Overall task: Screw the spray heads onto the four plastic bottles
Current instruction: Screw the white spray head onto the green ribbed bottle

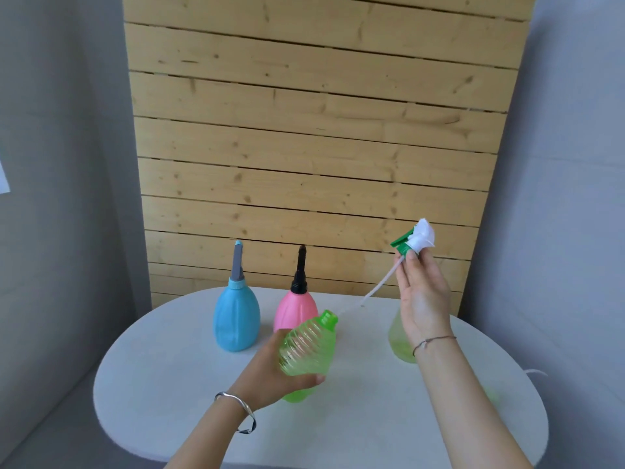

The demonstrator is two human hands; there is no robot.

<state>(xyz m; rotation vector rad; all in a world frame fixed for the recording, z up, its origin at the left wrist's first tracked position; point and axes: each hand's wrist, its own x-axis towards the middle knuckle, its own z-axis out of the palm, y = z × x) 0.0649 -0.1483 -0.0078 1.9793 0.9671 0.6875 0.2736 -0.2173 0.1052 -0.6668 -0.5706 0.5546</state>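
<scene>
My left hand [270,370] grips a ribbed clear-green bottle [306,353], tilted above the table with its open threaded neck pointing up and right. My right hand [422,292] holds a white and green spray head [414,240] high to the right. Its thin white tube [378,286] slants down-left, its tip just short of the bottle's neck. A blue bottle [236,319] with a grey spray head and a pink bottle [292,309] with a black one stand upright at the back. Another pale green bottle [399,336] stands partly hidden behind my right wrist.
The bottles rest on a white oval table [176,384]. A wooden slat panel [304,164] rises behind it, with grey walls on both sides. At the table's right edge lies a white tube end [536,372], mostly hidden by my right forearm.
</scene>
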